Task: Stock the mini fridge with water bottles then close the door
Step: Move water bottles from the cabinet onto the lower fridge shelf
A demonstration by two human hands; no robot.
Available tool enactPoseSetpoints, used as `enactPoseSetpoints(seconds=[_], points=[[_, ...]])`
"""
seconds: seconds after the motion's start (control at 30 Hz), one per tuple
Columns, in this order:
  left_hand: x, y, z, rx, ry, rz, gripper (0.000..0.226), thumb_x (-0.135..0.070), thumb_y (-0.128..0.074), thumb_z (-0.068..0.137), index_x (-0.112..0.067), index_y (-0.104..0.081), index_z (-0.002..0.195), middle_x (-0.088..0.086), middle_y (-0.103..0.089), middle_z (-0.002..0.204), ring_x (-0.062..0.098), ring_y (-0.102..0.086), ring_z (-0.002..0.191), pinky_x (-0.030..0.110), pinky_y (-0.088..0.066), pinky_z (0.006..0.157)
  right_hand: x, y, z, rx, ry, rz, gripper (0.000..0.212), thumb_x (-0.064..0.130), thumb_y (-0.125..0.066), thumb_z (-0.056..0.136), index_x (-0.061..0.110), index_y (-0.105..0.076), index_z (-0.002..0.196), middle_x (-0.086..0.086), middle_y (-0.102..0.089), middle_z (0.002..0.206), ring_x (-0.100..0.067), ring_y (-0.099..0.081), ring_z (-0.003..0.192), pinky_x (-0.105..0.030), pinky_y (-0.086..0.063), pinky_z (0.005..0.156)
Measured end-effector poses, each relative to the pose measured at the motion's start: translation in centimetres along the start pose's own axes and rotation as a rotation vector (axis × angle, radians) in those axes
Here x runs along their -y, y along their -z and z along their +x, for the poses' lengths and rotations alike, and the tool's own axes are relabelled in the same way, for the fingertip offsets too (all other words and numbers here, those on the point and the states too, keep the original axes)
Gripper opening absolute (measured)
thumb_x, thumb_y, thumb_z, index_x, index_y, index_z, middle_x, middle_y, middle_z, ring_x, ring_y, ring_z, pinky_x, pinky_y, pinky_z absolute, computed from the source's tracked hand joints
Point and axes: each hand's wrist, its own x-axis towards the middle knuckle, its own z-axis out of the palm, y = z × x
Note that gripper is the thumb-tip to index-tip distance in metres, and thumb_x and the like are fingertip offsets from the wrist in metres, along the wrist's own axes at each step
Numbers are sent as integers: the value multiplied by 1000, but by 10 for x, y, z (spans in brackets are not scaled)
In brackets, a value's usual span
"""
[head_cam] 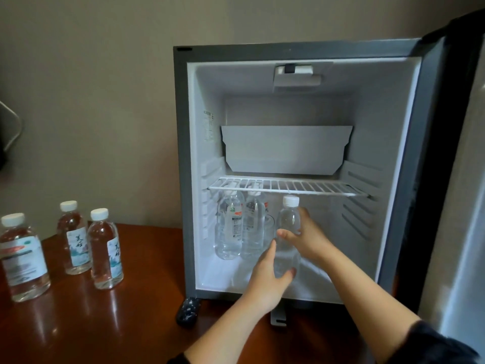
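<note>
Below the wire shelf (288,186) of the mini fridge (181,179), a water bottle (288,222) is upright just beside two stocked bottles (229,227). The left hand (267,274) curls round its base and the right hand (308,237) round its middle. The door (451,153) is open, and three bottles (105,248) stand on the tabletop (105,324).

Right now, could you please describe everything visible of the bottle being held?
The bottle is clear plastic with a white cap and no label showing. It is upright inside the fridge, under the wire shelf, right of the other bottles. The left grip curls round its lower part; the right grip holds its middle.
</note>
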Motion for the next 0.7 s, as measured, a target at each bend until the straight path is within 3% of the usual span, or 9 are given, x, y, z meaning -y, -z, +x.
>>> enactPoseSetpoints(seconds=[0.13, 0.27, 0.43, 0.57, 0.63, 0.7], points=[[7, -7, 16, -20, 21, -32, 81, -27, -60, 89, -32, -5, 148, -6, -21, 154, 10, -24, 141, 26, -23, 115, -5, -10, 21, -15, -15, 0, 60, 30, -67, 85, 18, -34, 134, -10, -53, 131, -30, -55, 115, -38, -48, 90], [11, -12, 31, -42, -6, -23, 81, -22, -58, 91, -31, -1, 148, -19, -21, 143, 0, -25, 131, 17, -20, 108, -8, -16, 43, -21, -20, -2, 58, 30, -67, 85, 17, -36, 132, -11, -56, 129, -30, -57, 112, -37, -49, 89], [18, -24, 48, -20, 27, -46, 81, -18, -53, 93, -27, 6, 149, -1, -11, 158, 15, -22, 143, 30, -22, 117, -9, -18, 68, -11, -43, -22, 64, 31, -69, 84, 16, -34, 136, -13, -55, 130, -32, -56, 115, -39, -49, 91], [20, -31, 64, -26, 10, 33, 80, -10, -49, 93, -14, 9, 148, 3, 9, 158, 16, -2, 146, 26, -7, 117, -13, -26, 84, -43, -39, -30, 63, 31, -70, 83, 13, -38, 135, -13, -54, 134, -31, -53, 121, -36, -45, 98], [21, -33, 73, -33, 16, 79, 79, -11, -48, 94, -11, 11, 147, 5, 15, 157, 17, 4, 147, 27, -4, 117, -14, -29, 91, -51, -42, -22, 61, 29, -69, 84, 11, -41, 134, -11, -54, 134, -28, -53, 121, -29, -44, 96], [21, -33, 78, -25, 26, 134, 78, -16, -46, 95, -8, 12, 146, 8, 19, 156, 19, 8, 146, 26, 0, 116, -15, -32, 97, -48, -45, 2, 57, 25, -68, 86, 9, -42, 134, -8, -54, 130, -19, -56, 109, -13, -43, 79]])
